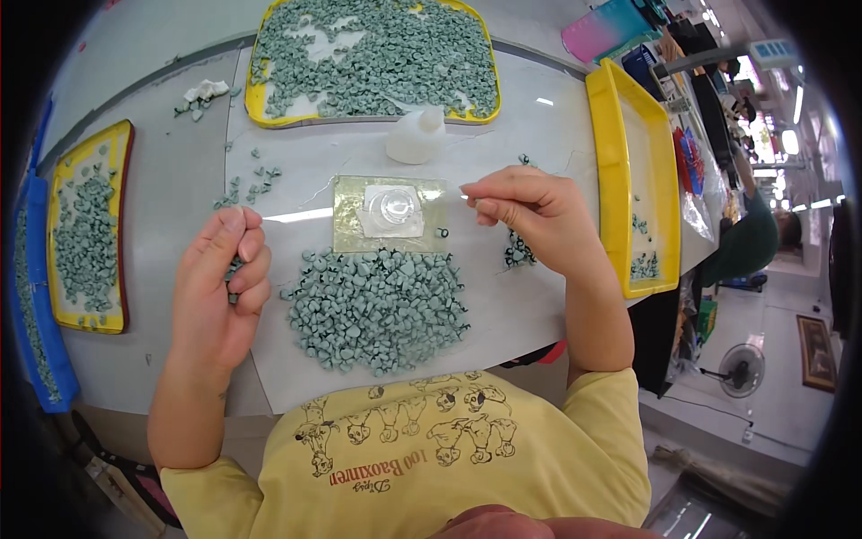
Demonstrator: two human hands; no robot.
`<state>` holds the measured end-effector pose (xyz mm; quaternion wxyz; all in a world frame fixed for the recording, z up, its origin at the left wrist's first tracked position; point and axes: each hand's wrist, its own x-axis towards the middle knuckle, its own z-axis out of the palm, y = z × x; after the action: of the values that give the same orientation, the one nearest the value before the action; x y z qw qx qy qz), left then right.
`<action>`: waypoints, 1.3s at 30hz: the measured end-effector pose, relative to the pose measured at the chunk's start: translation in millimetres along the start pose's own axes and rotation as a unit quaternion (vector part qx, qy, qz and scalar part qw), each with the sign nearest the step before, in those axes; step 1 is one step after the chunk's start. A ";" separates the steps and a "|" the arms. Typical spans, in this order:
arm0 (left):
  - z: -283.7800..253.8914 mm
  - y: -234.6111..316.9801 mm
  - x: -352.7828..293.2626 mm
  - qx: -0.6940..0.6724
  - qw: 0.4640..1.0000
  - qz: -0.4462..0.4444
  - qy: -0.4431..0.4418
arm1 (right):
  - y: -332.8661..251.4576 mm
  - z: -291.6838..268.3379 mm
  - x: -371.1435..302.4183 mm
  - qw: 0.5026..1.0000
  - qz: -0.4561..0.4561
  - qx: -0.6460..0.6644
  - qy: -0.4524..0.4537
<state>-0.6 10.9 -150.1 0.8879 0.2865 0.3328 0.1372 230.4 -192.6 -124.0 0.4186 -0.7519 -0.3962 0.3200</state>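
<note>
My left hand (pixel 223 283) is closed left of the heap, thumb pressed to the forefinger. Small grey-green pieces (pixel 235 269) show within its curled fingers. Across the table, my right hand (pixel 532 214) pinches something tiny at its fingertips, too small to make out. Between the hands lies a yellowish-green square plate (pixel 348 229), bearing a white sheet (pixel 409 230) with a clear round dish (pixel 395 207) on it. One small green piece (pixel 443 233) rests at the plate's lower right corner. A heap of grey-green pieces (pixel 377 310) spreads just below the plate.
A yellow-rimmed tray (pixel 496 85) full of such pieces stands behind a white squeeze bottle (pixel 416 139). Another yellow tray (pixel 126 171) is at left, beside a blue bin (pixel 38 234). At right stands a yellow tray (pixel 612 180); loose pieces (pixel 519 251) lie near my right wrist.
</note>
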 end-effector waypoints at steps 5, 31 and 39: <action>-44.7 11.6 16.2 -0.012 1.000 -0.014 0.010 | 5.3 38.7 22.5 0.994 0.096 0.052 -0.017; -62.3 12.1 4.9 -0.026 1.000 -0.008 0.011 | 25.5 76.9 3.9 0.996 0.039 -0.064 0.041; -86.4 11.9 7.7 -0.039 0.999 -0.001 0.005 | 31.3 97.1 17.5 0.892 -0.298 -0.338 0.033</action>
<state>-53.4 59.8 -200.0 0.8968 0.2504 0.3324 0.1506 170.2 -151.5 -197.4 0.2281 -0.7047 -0.6718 0.0023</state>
